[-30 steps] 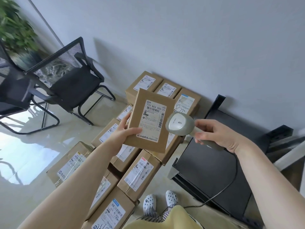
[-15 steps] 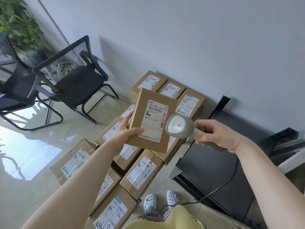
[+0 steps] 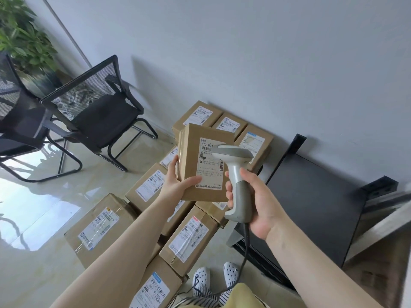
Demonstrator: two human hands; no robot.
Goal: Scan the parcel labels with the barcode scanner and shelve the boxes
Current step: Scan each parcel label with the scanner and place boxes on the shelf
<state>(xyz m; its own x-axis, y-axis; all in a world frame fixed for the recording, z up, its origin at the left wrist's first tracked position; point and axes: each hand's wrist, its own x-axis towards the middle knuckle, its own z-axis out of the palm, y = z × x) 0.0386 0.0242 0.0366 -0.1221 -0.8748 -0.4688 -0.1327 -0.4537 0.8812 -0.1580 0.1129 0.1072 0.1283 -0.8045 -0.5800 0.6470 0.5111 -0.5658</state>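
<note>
Pale floor [image 3: 44, 274] crowded with unshelved boxes [image 3: 191, 238]; black shelf [image 3: 311, 207] bare. Left hand [image 3: 178, 185] clasping one parcel [image 3: 206, 163], right hand [image 3: 255, 203] wrapped around scanner [image 3: 235, 172]. Most work seemingly left.

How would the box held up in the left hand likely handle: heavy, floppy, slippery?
Probably light: the left hand alone holds the box up by one corner. Likely stiff, since its cardboard faces look flat. The matte surface seems unlikely to slip.
</note>
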